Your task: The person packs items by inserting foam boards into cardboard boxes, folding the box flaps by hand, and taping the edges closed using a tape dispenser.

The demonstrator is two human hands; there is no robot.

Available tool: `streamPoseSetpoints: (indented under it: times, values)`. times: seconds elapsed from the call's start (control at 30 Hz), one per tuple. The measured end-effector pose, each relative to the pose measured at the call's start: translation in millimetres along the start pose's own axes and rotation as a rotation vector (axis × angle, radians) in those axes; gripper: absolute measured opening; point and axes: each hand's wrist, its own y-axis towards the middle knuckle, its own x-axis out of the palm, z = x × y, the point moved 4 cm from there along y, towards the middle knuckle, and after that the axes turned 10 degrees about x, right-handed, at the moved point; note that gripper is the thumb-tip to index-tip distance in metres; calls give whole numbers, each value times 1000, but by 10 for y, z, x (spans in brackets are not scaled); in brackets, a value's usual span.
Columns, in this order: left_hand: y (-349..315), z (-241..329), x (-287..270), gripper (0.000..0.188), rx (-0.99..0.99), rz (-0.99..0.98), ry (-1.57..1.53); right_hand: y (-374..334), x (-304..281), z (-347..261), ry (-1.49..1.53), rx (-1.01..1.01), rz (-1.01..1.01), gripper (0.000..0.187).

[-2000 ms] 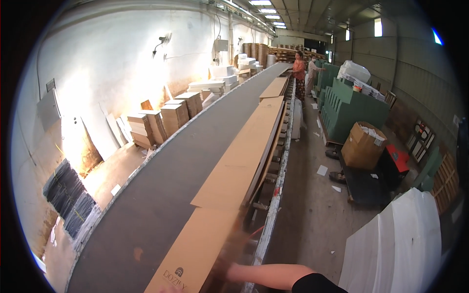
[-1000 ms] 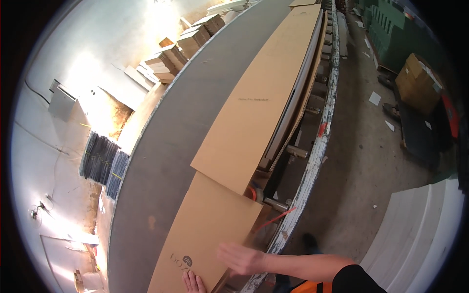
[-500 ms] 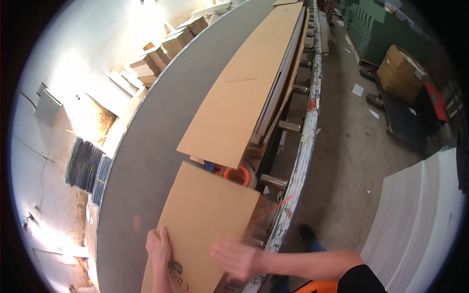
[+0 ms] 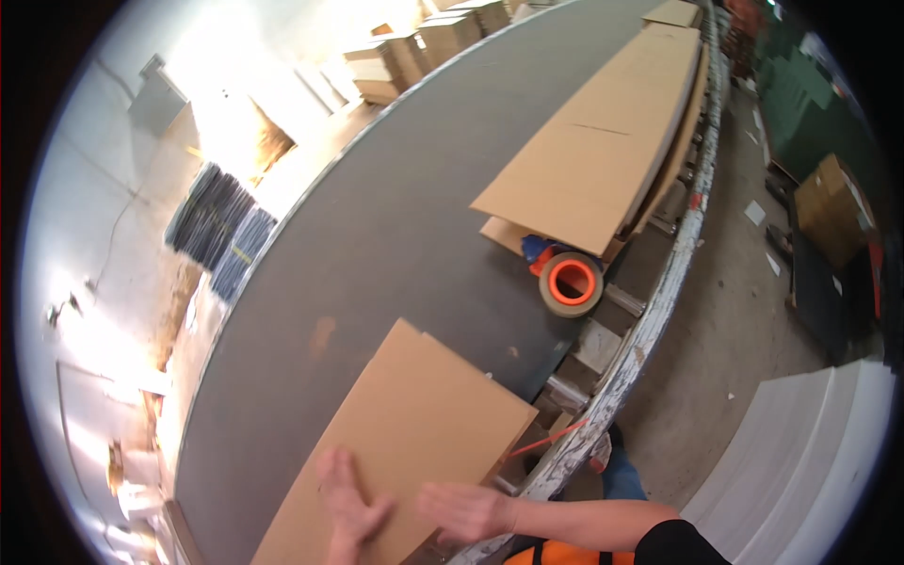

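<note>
A: How is the flat carton point(image 4: 428, 410) gripped?
B: The left hand point(image 4: 348, 499) is laid over its top face, thumb and fingers spread wide. Its right edge is overlapped by the right hand point(image 4: 466, 511), whose fingers are held straight; whether anything is pinched there cannot be told through the blur.
A: And where is the carton placed?
B: It is set aslant on the grey belt point(image 4: 377, 226), at the lower centre of the frame, cut off by the bottom edge.
A: What is found just beyond it?
B: A tape roll point(image 4: 571, 306) with an orange core is seen right of centre, well apart from the carton. Just above, a long cardboard piece point(image 4: 603, 141) is stretched toward the upper right.
A: And farther out?
B: The belt is bordered on the right by a worn rail point(image 4: 659, 311). White sheets point(image 4: 800, 452) are stacked at lower right; dark bundles point(image 4: 212, 217) are piled at upper left.
</note>
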Motion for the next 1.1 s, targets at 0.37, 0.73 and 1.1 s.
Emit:
streamPoseSetpoints:
  times: [0.37,0.73,1.1]
  values:
    - [-752,479,118,98,240,-223,180,-51,-123,-324,61,107,-78,37]
    - [-971,348,192,92,306,-329,174,285,-299,-96,-182,67,-332,45]
    - [-1006,419,115,83,419,-261,178,-71,136,-342,14,-51,70,20]
